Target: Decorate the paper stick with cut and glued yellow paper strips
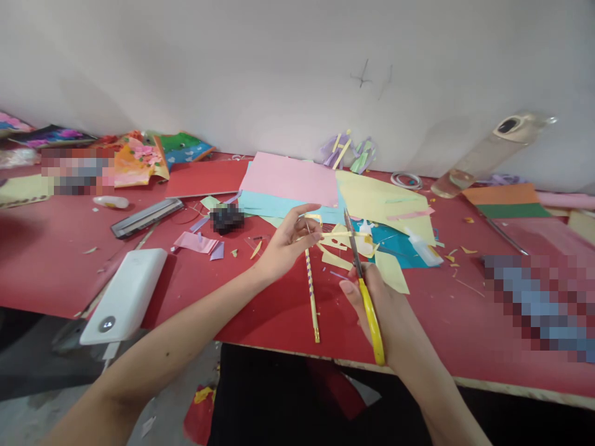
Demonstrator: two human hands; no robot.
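My left hand (290,240) pinches a narrow yellow paper strip (338,235) that reaches right toward the scissors. A patterned yellow paper stick (312,294) hangs down below the same fingers; whether they also grip it I cannot tell. In my right hand (383,306) are yellow-handled scissors (367,310), blades pointing up and crossing the strip near its right part. Whether the blades are parted is too small to tell. Pale yellow paper scraps (337,259) lie just beneath the strip. A piece of cream paper (391,272) rests beside my right hand.
Sheets of pink (290,179), yellow (385,198) and red paper (204,178) lie along the wall. A glue bottle (424,248) is at right, near a leaning clear water bottle (488,155). A white power bank (125,297) sits at the left front edge, by a dark-edged case (147,218).
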